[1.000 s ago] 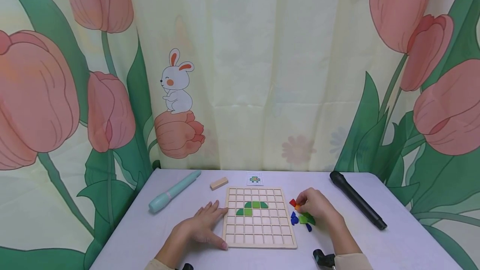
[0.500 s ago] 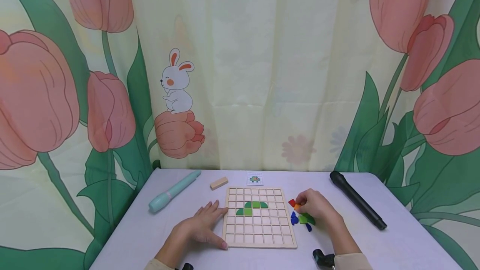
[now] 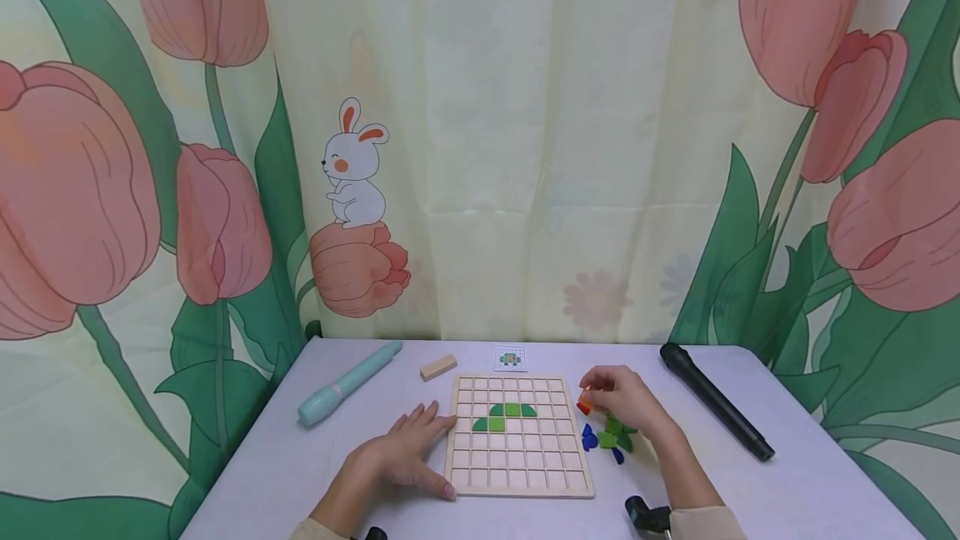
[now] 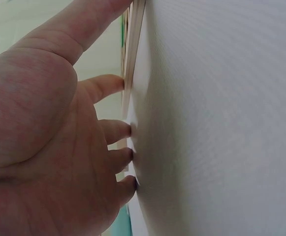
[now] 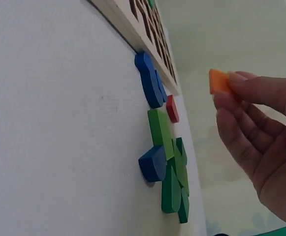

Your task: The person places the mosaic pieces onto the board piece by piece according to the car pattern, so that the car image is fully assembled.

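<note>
Right hand lifts an orange tile beside the wooden grid board

The right hand (image 3: 626, 402) pinches a small orange tile (image 5: 218, 81) between thumb and fingertips, raised clear of the bench (image 3: 810, 482), at 3 o'clock of the grid board (image 3: 517, 473). Below it lie loose pieces: a red tile (image 5: 172, 108), blue pieces (image 5: 148, 79) and green pieces (image 5: 174, 182), just beside the board's right edge. The left hand (image 3: 401, 457) rests flat, fingers (image 4: 117, 131) straight and spread, holding nothing, on the bench at 9 o'clock of the board, thumb against its edge. Green tiles (image 3: 505, 416) already sit in the board's upper middle cells. At 10 o'clock lies a teal pen (image 3: 347, 391), at 2 o'clock a black microphone (image 3: 714, 410).
</note>
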The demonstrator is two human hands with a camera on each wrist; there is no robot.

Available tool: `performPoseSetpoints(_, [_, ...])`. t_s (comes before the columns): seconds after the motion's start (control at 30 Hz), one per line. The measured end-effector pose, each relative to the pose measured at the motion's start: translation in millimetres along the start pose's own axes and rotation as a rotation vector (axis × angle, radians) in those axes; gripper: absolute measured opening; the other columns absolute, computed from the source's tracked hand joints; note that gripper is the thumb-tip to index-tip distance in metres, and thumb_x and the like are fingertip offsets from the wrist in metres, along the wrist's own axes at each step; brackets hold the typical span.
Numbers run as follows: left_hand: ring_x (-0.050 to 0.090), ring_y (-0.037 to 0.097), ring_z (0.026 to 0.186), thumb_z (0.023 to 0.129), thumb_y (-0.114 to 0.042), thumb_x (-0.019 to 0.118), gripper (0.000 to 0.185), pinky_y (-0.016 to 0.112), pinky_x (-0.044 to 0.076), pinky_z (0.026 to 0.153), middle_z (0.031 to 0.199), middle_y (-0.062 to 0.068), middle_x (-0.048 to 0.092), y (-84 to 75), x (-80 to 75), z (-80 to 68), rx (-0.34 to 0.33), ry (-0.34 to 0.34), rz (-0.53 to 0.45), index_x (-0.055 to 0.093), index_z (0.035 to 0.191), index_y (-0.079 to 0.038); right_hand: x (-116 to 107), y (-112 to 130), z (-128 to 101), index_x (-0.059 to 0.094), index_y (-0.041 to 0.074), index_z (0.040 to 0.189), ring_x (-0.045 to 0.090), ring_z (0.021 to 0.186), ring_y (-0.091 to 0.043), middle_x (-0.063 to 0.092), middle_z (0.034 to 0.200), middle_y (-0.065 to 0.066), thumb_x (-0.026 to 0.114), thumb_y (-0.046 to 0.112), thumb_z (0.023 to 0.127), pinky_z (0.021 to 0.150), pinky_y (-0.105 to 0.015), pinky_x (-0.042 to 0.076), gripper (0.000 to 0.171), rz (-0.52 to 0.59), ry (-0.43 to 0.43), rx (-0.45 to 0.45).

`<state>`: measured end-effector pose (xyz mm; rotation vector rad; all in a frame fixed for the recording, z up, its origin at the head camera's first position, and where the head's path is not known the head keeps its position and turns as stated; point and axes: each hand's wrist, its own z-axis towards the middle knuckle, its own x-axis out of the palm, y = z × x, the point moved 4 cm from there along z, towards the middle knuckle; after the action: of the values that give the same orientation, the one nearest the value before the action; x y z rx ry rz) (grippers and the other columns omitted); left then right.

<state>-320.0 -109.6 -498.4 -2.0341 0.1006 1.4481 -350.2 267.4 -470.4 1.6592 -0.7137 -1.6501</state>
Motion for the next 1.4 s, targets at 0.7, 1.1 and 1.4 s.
performPoseSetpoints(0.7, [0.015,0.044,0.160,0.070,-0.068,0.086,0.110,0.068,0.016,0.126,0.171,0.024,0.024,0.2,0.1,-0.8,0.007,0.000,-0.010,0.041,0.159,-0.020,25,30,2,0.075,0.009,0.117,0.064,0.084,-0.020,0.072,0.096,-0.003,0.082,0.016,0.090,0.066,-0.023,0.056,0.028,0.097,0.060,-0.234])
performPoseSetpoints(1.1, [0.014,0.043,0.161,0.070,-0.068,0.086,0.111,0.066,0.015,0.127,0.171,0.022,0.022,-1.3,-2.8,-0.8,-0.009,0.015,-0.013,0.040,0.160,-0.021,52,44,-1,0.075,0.009,0.116,0.066,0.077,-0.014,0.069,0.091,-0.001,0.080,0.016,0.092,0.067,-0.024,0.060,0.025,0.057,0.138,-0.299])
performPoseSetpoints(1.4, [0.015,0.044,0.160,0.071,-0.068,0.086,0.110,0.067,0.015,0.126,0.171,0.023,0.023,-0.8,-1.0,0.3,-0.004,0.015,-0.001,0.040,0.160,-0.020,64,50,0,0.076,0.006,0.111,0.068,0.074,-0.017,0.070,0.088,-0.002,0.082,0.015,0.090,0.068,-0.021,0.057,0.024,0.095,0.181,-0.320])
